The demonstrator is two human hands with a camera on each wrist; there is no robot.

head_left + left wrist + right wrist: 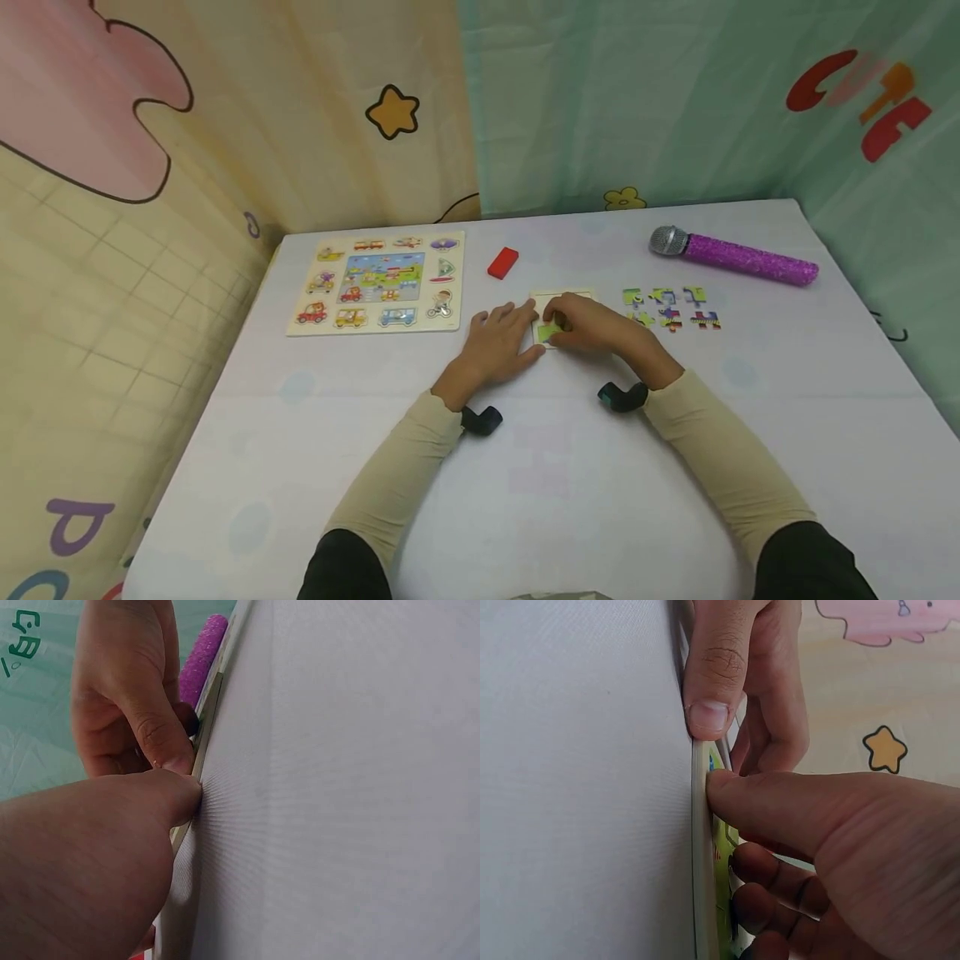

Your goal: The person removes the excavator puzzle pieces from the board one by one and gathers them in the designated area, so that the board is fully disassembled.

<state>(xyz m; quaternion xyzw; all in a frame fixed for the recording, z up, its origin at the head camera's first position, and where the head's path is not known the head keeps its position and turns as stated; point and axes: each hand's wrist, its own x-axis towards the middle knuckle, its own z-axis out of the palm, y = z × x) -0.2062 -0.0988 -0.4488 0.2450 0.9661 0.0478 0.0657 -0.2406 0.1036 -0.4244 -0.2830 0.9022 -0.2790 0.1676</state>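
A small pale puzzle board (pixel 564 294) lies on the table between the hands, with green puzzle pieces (pixel 546 332) at its lower left. My left hand (pixel 495 340) lies flat-fingered along the board's left side; in the right wrist view its thumb (pixel 708 712) touches the board's edge. My right hand (pixel 591 323) is over the board, thumb and curled fingers pinching a puzzle piece at the lower left. That thumb (pixel 731 791) presses just inside the rim. The right hand covers much of the board. Several loose puzzle pieces (pixel 668 317) lie in two rows to its right.
A larger picture puzzle board (pixel 300 327) with vehicle pieces lies at the left. Near the small board's far side is a red block (pixel 502 262). A microphone with a glittery purple handle (pixel 750 258) lies at the back right. Printed curtains (pixel 562 108) hang behind the table.
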